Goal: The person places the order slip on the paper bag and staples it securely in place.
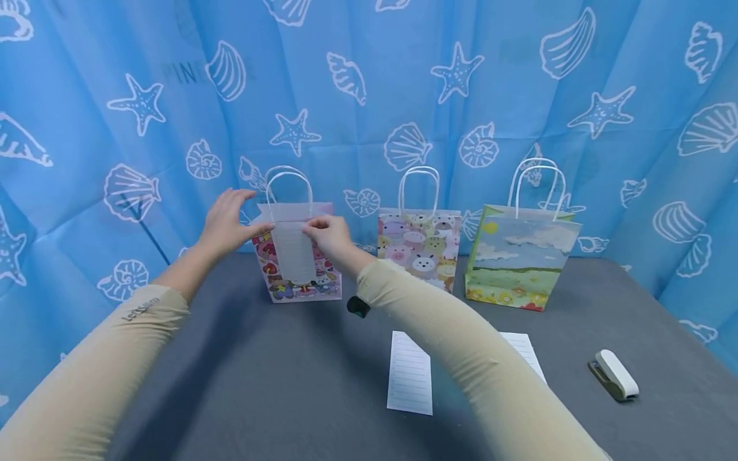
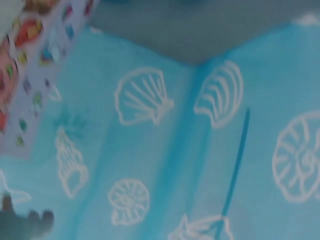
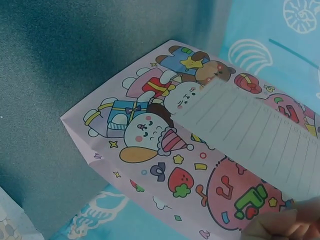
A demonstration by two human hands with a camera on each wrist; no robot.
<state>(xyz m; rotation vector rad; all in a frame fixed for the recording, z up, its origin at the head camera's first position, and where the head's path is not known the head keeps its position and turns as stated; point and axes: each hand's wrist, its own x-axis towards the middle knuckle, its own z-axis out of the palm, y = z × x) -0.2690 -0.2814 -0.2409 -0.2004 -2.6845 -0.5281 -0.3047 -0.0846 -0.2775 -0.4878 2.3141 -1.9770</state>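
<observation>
The stapler (image 1: 615,376) sits lower right, probably to stay clear. Left of centre, your right hand (image 1: 334,238) pinches the lined slip (image 1: 293,255) top-right; your left hand (image 1: 225,221) is spread, thumb at top-left, likely keeping it level against the party-print bag (image 1: 323,288).

Pink bag (image 1: 305,294), upright on the counter (image 1: 271,397), over at the far left, white handles (image 1: 290,168) arching above its rim! Busy front on it: cartoon animals lined up along the bottom, a bear in blue among them, with presents, strawberries and stars. And across that front, the slip (image 1: 293,253): pale, narrow, ruled, long side running downward, top edge up near the bag's rim, lower end reaching the cartoon animals. Flush all the way down? Hard to tell! Right grip (image 1: 331,235) pinches its upper right corner; left grip (image 1: 225,221), fingers spread, has its thumb at the upper left corner.
</observation>
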